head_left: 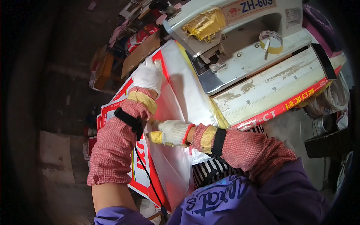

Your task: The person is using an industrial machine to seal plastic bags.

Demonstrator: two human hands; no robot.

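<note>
A large red and white printed plastic bag lies across the work area, with a pale translucent layer along its right side. My left hand, in a white knit glove, is closed at the far part of the bag. Its fingertips are partly hidden. Nearer to me, my right hand wears a white glove with yellow fingertips. It reaches in from the right, fingers closed on the bag, thumb on top. To its right, a smooth white sheet with a yellow edge reaches up to the sewing machine.
A tape roll with a white pen-like stick rests on the machine, near a yellow cloth pad. A white bed with ruler markings extends right. Cardboard and red packages stand at the far left. A dark box is at right.
</note>
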